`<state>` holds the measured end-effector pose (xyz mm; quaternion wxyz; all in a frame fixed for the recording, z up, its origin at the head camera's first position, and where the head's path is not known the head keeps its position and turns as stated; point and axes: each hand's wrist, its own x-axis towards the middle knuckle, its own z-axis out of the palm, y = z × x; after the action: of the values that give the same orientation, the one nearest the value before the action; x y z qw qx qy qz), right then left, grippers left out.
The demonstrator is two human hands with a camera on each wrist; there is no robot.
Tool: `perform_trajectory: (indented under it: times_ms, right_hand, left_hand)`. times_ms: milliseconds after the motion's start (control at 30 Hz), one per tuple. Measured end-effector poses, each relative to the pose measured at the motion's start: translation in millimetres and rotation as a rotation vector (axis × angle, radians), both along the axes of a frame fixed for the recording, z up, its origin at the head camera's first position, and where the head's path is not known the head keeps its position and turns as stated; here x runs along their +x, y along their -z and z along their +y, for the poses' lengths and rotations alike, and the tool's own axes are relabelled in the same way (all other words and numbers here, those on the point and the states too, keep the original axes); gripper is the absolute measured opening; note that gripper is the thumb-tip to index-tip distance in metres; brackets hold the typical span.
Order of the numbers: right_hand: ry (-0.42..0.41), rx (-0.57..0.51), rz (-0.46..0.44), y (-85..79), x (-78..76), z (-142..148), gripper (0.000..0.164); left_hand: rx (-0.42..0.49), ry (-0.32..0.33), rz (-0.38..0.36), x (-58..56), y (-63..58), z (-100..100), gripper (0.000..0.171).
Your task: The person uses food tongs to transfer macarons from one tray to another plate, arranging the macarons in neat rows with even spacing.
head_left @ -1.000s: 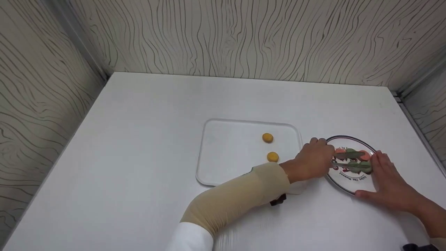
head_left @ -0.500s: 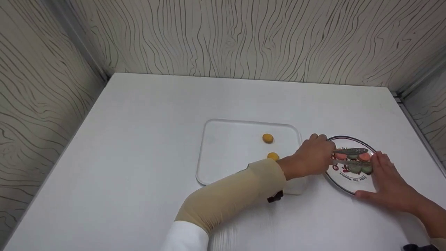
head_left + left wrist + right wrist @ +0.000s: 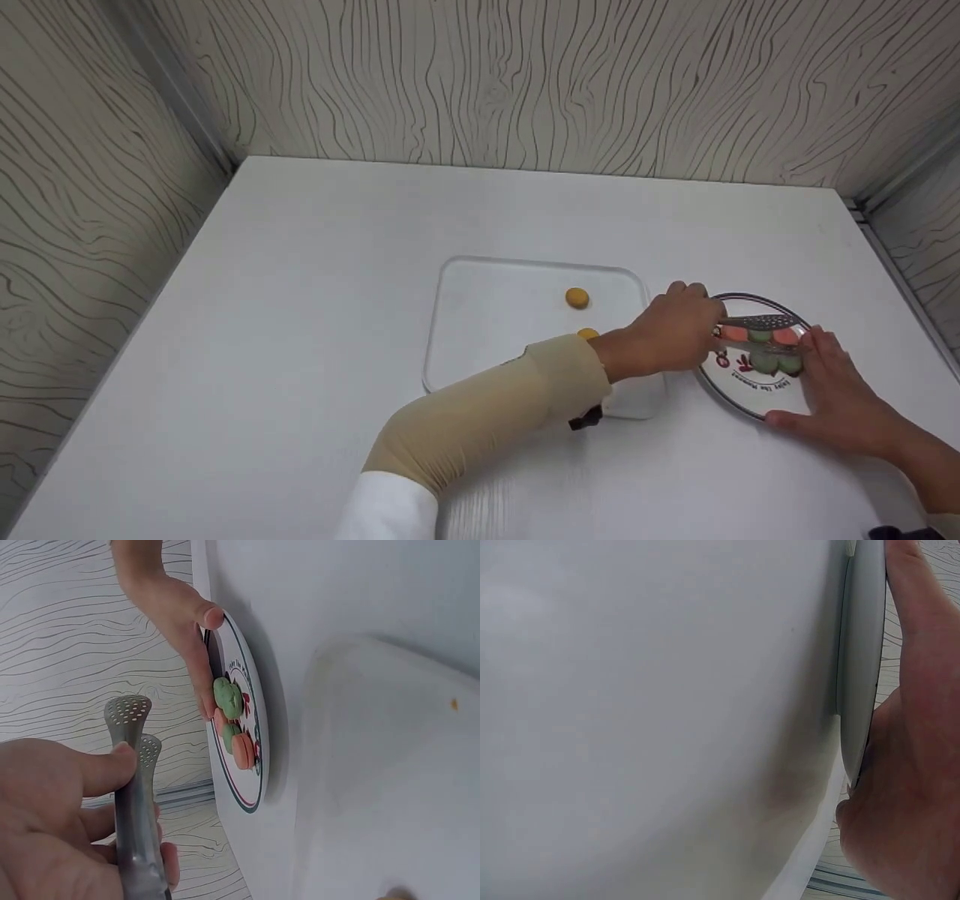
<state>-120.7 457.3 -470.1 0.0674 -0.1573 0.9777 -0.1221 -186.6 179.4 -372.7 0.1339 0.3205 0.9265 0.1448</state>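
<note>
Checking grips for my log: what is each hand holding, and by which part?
Left hand grips metal tongs by their handle end. Right hand holds the plate by its rim.

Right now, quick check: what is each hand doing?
Left hand: grips metal tongs, held over the plate.
Right hand: holds the plate by its rim, thumb at the near edge.
</note>
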Motion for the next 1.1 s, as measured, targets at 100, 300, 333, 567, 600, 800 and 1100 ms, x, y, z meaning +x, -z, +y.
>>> perform_trajectory:
  times_ms: [100, 300, 333, 567, 600, 800, 1100]
  right_hand:
    - [0.007, 0.001, -0.014, -1.5, 0.8, -1, 0.128]
    - [0.018, 0.003, -0.035, -3.4, 1.4, -3, 0.128]
    - [0.017, 0.005, -0.035, -3.5, 1.4, -3, 0.129]
    - [0.016, -0.02, -0.033, -5.0, 2.1, -2, 0.128]
    - [0.018, -0.028, -0.034, -4.8, 2.2, -2, 0.128]
    - [0.024, -0.053, -0.036, -4.0, 2.4, -1, 0.128]
    - [0.019, -0.022, -0.017, -2.8, 2.4, -1, 0.128]
  left_hand:
    - [-0.001, -0.002, -0.002, -1.3, -2.7, -2, 0.038]
    - [-0.004, -0.017, -0.029, -5.8, -5.7, -8, 0.042]
    - [-0.003, -0.017, -0.032, -6.5, -6.3, -9, 0.043]
    - [0.035, 0.002, -0.028, -10.0, -9.4, -21, 0.039]
    - [0.041, 0.006, -0.024, -10.3, -9.8, -23, 0.038]
    - [0.066, 0.021, -0.003, -12.8, -10.1, -36, 0.037]
    - [0.107, 0.004, -0.012, -15.9, -11.1, -53, 0.037]
